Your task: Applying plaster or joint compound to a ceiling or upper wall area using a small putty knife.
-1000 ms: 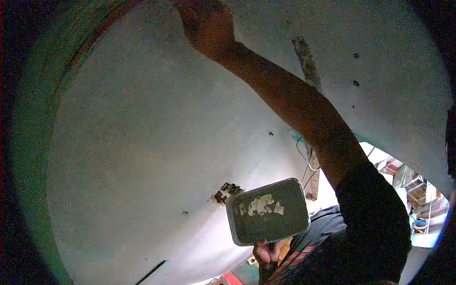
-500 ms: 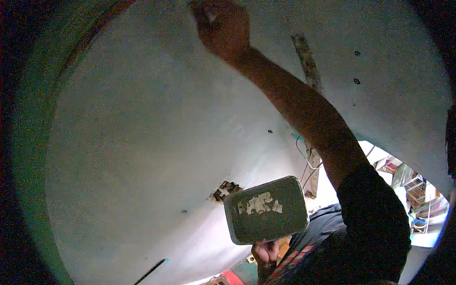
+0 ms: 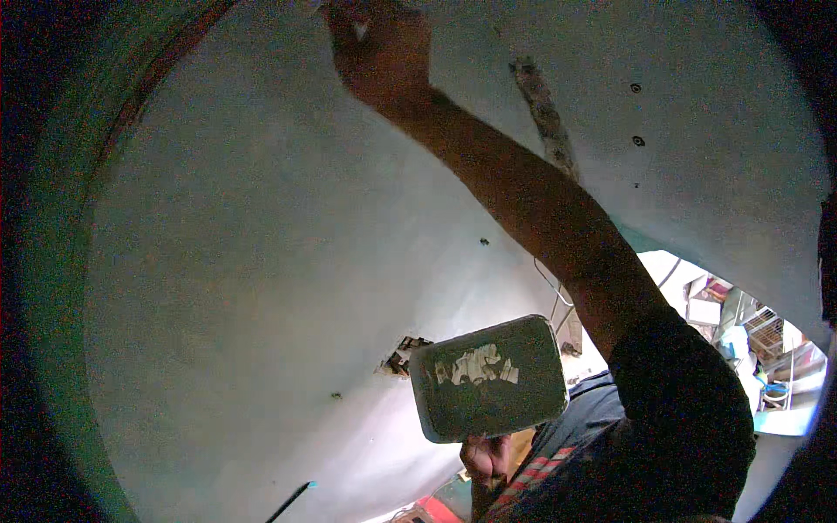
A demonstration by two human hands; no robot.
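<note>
My right hand [image 3: 384,52] is raised at the top of the view, close to the pale plastered surface. Its fingers are curled, with a small light gap between thumb and fingers; whatever they hold is lost in shadow and cut off by the picture's edge. Lower down, my left hand [image 3: 486,458] is closed at the lower edge of a grey rectangular plaster tub [image 3: 453,410] with rounded corners. The tub's flat face carries torn whitish scraps, and what is inside it cannot be seen. My right forearm crosses the view diagonally.
A broken rectangular hole [image 3: 404,357] in the wall opens beside the tub. A rough vertical chase [image 3: 545,118] and loose wires [image 3: 551,283] lie behind my right arm. A dark rod [image 3: 292,500] with a blue tip shows at the bottom; shelving [image 3: 763,336] stands far right.
My right hand and forearm have shifted left and slightly down in the view. The wall marks have slid left too, as the view turned a little. The left hand still grips the tub.
</note>
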